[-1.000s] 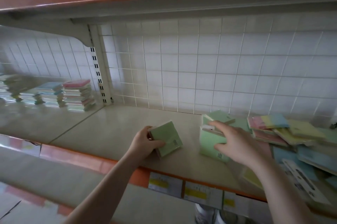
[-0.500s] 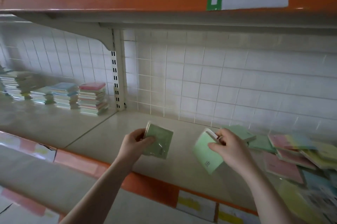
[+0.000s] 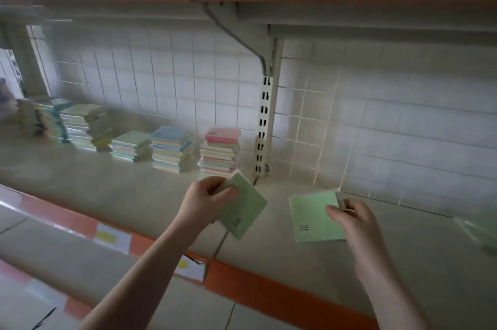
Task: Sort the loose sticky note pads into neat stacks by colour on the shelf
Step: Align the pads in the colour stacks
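We hold one green pad [image 3: 243, 208] in our left hand [image 3: 207, 202], gripped by its upper corner, its long side slanting down to the right. A second green pad [image 3: 313, 218] is pinched at its right edge by our right hand [image 3: 355, 222]. The sorted stacks [image 3: 172, 148] stand up and to the left of the left hand, which is nearer to them; we judge it places first.

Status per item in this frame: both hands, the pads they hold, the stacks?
left hand: grips a green pad
left green pad: held above shelf, tilted
right hand: pinches a second green pad
right green pad: held above shelf, face toward camera
pink-topped stack: upright on shelf, untouched
blue-topped stack: upright on shelf, untouched
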A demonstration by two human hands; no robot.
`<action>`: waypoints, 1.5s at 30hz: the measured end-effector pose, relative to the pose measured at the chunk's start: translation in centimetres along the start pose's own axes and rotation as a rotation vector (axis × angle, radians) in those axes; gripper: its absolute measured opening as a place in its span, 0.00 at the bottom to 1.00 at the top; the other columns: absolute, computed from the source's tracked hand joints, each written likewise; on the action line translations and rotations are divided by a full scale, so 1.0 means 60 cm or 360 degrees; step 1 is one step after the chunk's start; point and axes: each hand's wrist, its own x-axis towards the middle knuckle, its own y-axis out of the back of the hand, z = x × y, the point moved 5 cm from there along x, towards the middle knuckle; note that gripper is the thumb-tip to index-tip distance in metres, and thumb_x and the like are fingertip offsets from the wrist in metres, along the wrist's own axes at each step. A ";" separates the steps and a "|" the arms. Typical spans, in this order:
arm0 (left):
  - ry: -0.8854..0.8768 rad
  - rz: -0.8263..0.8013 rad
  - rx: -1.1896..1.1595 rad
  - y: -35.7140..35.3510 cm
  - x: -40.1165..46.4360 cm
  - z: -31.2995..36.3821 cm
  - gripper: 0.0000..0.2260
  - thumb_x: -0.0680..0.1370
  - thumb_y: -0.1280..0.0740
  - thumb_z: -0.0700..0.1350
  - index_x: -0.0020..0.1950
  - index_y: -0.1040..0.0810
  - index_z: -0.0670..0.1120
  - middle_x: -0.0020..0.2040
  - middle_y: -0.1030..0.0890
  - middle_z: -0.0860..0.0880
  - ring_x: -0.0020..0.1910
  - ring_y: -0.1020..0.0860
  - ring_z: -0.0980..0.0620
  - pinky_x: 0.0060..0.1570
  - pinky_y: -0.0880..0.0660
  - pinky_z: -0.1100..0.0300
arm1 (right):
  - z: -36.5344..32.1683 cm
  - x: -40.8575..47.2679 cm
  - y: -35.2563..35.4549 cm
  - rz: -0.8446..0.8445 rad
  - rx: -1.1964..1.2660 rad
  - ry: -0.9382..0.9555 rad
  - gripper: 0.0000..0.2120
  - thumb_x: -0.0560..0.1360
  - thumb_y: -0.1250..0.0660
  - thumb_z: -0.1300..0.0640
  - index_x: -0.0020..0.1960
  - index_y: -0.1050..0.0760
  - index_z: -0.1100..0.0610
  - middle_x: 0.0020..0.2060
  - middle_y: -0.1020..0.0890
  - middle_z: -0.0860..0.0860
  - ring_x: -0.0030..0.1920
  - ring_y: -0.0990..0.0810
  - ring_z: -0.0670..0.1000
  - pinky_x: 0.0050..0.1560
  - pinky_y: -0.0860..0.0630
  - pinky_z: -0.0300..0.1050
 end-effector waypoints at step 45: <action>0.0360 -0.0522 0.0131 0.645 0.346 -0.309 0.14 0.61 0.32 0.51 0.39 0.22 0.43 0.25 0.27 0.52 0.22 0.32 0.56 0.19 0.40 0.66 | -0.189 0.122 -0.845 0.0064 -0.0022 -0.0142 0.05 0.71 0.33 0.68 0.38 0.28 0.61 0.42 0.21 0.62 0.38 0.22 0.55 0.30 0.31 0.38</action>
